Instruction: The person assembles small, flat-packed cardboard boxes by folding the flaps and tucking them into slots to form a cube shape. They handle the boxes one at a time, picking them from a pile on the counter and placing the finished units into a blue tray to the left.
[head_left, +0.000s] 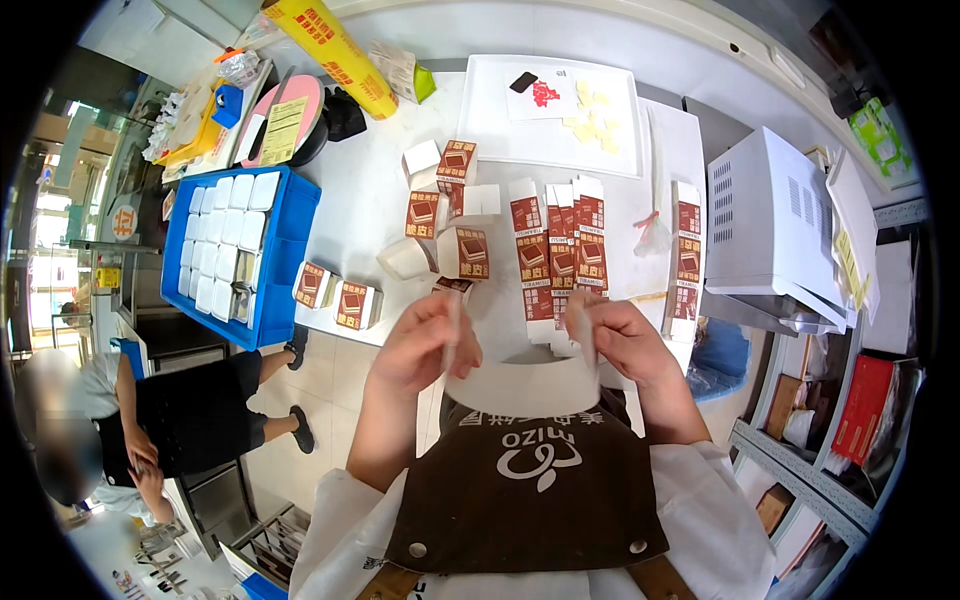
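Note:
A strip of white card [525,386], which looks like a carton blank with its plain side toward me, is bent into a U in front of my apron. My left hand [418,342] pinches one end of it and my right hand [628,342] the other. Just beyond my right hand, flat brown-and-white carton blanks [563,255] lie overlapping on the white table [365,195]. Folded cartons [468,253] with open flaps stand beyond my left hand. Two more small cartons [355,304] sit at the table's near left edge.
To the left, a blue crate [308,215] holds rows of white-topped boxes. A white tray [480,120] with red and pale yellow pieces lies at the back. A yellow roll [335,55] and a white appliance [765,225] flank the table. Another person [190,415] stands at left.

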